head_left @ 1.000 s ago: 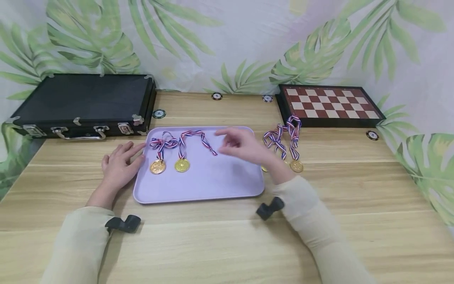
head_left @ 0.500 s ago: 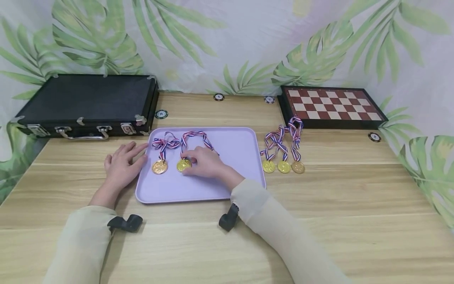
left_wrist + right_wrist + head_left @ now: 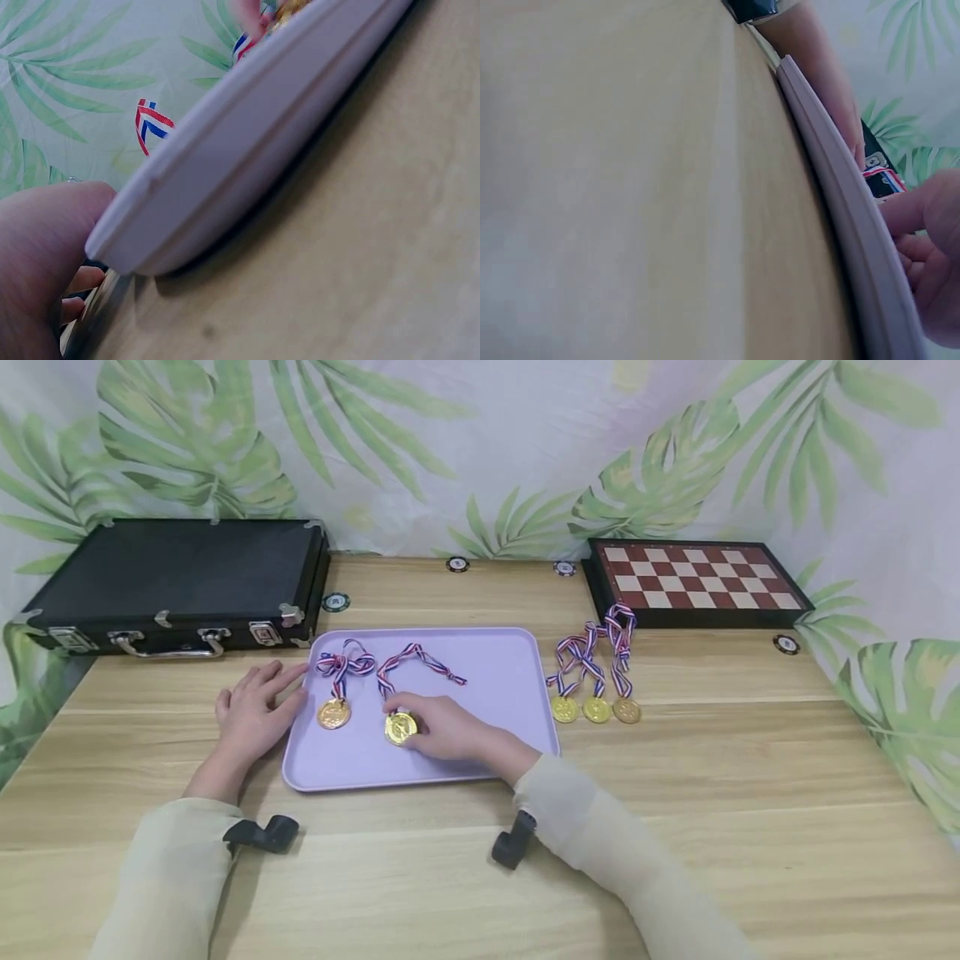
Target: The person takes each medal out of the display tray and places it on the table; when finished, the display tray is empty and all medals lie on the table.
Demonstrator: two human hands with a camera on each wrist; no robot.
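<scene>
In the head view, my right hand [image 3: 446, 728] pinches the rim of a gold medal [image 3: 401, 729] between thumb and fingers, low over the lilac tray [image 3: 495, 685]. The medal's striped ribbon [image 3: 417, 653] trails behind it across the tray in an arc. To its left lies a copper-coloured medal [image 3: 333, 713], its red, white and blue ribbon bundled above it. My left hand [image 3: 258, 706] rests on the table with fingers spread, its fingertips and thumb at the tray's left edge. The tray's side wall [image 3: 217, 165] fills the middle of the left wrist view.
Right of the tray lie two gold medals [image 3: 596, 710] and a bronze-toned medal [image 3: 627, 711] with tangled ribbons. A black case [image 3: 180, 577] stands back left, a chessboard box [image 3: 697, 578] back right. Several poker chips [image 3: 336, 602] lie around the table.
My right hand has come left from above the tray's right part and taken hold of the gold medal. The medal has shifted slightly right and nearer. My left hand has stayed put.
</scene>
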